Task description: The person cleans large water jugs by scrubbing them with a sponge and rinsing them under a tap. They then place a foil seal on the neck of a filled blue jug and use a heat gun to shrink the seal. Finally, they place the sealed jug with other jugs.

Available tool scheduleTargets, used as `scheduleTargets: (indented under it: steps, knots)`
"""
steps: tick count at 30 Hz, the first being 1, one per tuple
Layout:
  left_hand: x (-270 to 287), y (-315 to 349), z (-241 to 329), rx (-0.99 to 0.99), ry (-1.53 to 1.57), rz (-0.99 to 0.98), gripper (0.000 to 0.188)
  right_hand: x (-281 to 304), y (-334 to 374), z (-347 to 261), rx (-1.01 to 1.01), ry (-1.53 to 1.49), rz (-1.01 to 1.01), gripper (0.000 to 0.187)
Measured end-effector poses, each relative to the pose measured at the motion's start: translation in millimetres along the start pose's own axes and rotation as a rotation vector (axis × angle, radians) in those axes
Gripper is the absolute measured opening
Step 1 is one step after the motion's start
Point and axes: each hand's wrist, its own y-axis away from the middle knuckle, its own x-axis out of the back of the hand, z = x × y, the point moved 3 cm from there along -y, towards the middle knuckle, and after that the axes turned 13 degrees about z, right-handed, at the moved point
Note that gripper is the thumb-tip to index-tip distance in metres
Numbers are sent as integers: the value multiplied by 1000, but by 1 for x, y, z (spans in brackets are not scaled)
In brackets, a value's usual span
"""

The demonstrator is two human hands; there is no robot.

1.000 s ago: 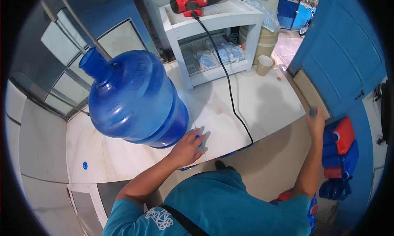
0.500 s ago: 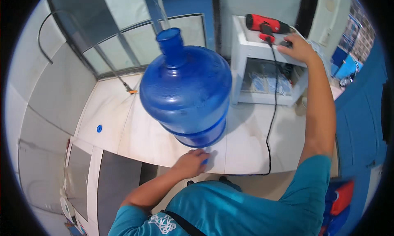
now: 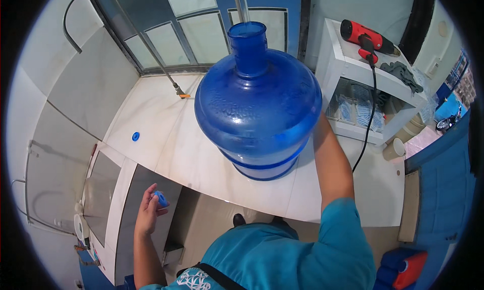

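Note:
A large blue water jug [image 3: 259,106] stands upright on the white counter, its neck uncapped. A clear tube hangs down close behind its mouth. My left hand [image 3: 149,208] is raised in front of the counter's edge, with a small blue bottle cap [image 3: 161,199] gripped between thumb and fingers. My right forearm [image 3: 334,164] reaches up along the jug's right side, and the hand itself is hidden behind the jug. On the counter to the left lies a small blue ring-shaped piece [image 3: 135,136].
A red heat gun [image 3: 370,39] with a black cord and a dark grey cloth [image 3: 402,75] lie on a white stand [image 3: 353,63] at the right. A thin metal pipe ends in an orange-handled valve [image 3: 182,94] behind the counter. A beige cup [image 3: 394,150] stands at right.
My left hand has moved left, away from the jug's base, carrying the blue cap. My right hand has left the dark cloth on the stand and gone behind the jug. The view has shifted.

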Motion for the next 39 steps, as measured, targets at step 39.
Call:
scheduleTargets:
  steps: [39]
  knots:
    - [-29,41,296,-1276,-724,31,42,-60,-84,22,-21,-21,167,35]
